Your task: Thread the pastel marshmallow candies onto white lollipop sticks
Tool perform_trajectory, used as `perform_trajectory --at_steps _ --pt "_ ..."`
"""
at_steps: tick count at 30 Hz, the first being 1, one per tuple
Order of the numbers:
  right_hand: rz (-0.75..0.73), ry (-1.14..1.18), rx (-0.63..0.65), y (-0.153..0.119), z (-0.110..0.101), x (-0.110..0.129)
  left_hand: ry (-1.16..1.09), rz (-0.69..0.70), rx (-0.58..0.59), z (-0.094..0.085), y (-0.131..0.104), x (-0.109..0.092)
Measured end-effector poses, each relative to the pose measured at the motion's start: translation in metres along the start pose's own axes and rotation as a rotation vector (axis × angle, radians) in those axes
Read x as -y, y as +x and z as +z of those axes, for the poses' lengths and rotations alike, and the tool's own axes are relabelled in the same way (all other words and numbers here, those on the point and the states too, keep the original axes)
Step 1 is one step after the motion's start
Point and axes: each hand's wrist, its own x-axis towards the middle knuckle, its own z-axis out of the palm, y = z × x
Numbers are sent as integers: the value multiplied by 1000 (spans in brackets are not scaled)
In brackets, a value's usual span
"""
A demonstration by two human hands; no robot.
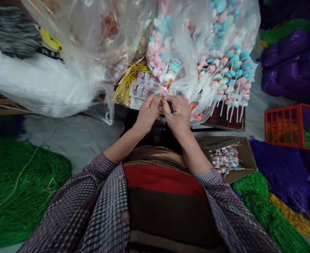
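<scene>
Both hands meet at the front edge of the dark table. My left hand (pixel 150 110) pinches the lower end of a clear candy packet (pixel 170 77), which points away from me with its printed blue-and-white top up. My right hand (pixel 179 111) is closed at the same end, thumb and fingertips together, with a bit of gold tie between the hands. Left of the packet lie gold twist ties (pixel 128 82) and printed wrappers (pixel 141 89). On the right, candy skewers (pixel 234 79) in pink, white and blue rest with white sticks toward me.
Large clear bags (pixel 81 59) cover the table's back and left. An open cardboard box (pixel 246 156) of wrapped candies stands below right. Beyond it are an orange crate (pixel 284 128) and purple bundles (pixel 294 63). Green strands (pixel 25 182) lie on the floor at left.
</scene>
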Motion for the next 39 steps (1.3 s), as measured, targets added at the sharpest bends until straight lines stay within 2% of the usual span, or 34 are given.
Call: perform_trajectory --at_steps 4,8,12,18,20,23,25,28,32,34,36,39 --pt "21 57 -24 -1 1 4 205 164 -3 -10 2 5" --pt "18 107 -55 -1 -3 7 449 368 74 -15 5 4" --pt "7 168 -61 0 -11 8 544 442 161 -20 6 7" --pt "69 311 7 -2 -27 21 412 434 296 -25 9 6" --pt "75 332 30 -2 -30 26 309 409 372 -23 11 -3" --pt "50 302 55 -1 -33 30 51 318 550 -16 8 -25" --pt "47 289 54 2 -34 30 -52 326 605 -11 3 -40" --pt "88 352 15 10 -34 25 -29 432 575 -8 -8 -50" --pt "139 487 -21 19 -34 17 184 593 469 -11 -17 -43" --pt "157 536 -12 20 -33 15 223 628 435 -11 -19 -38" --pt "171 569 -11 20 -29 17 103 629 410 -10 -19 -36" --pt "181 602 -44 17 -20 18 -120 518 361 -5 -14 -35"
